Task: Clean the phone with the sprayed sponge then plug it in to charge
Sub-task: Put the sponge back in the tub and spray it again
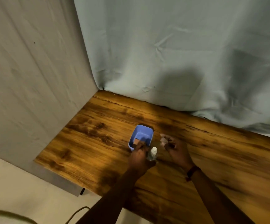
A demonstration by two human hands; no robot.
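Fingers of the left hand [139, 156] are dipping into the blue tub [141, 137], pinching the sponge [136, 141]; right hand [175, 149] is hovering loosely curled, grasping nothing, beside the spray bottle [152, 153].

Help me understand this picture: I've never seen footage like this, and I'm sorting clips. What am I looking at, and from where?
There is no machine here: a person wears a camera on the head, looking down at their own two bare hands over a wooden table. On it stands a small blue tub and, beside it, a small clear spray bottle. The left hand reaches into the tub, its fingers on a brownish piece, probably the sponge; whether it is gripped is unclear. The right hand, blurred, hovers with fingers curled and seems empty. Cloth sheets hang behind. No phone is visible.
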